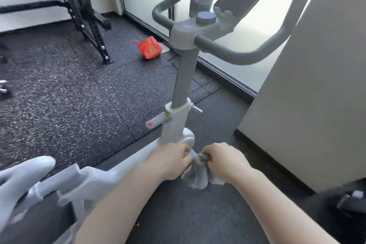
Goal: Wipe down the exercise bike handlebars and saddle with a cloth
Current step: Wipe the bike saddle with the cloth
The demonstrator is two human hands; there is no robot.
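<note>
While speckled black rubber flooring (65, 93) covered the room beside a frosted glass wall (247, 16), the exercise bike (184, 77) stood with grey handlebars (237, 53) raised. A black rack (83, 12) and a red bag (150, 47) sat beyond. Low before the frame, left hand (168, 159) and right hand (225, 161) each gripped the bunched grey cloth (198, 172).

- Soft daylight comes through the frosted window (247, 25), bright and hazy behind the handlebars (247, 55).
- Wide-angle bending curves the edges.
- Motion blur smears the lower corners and the saddle (17, 180).
</note>
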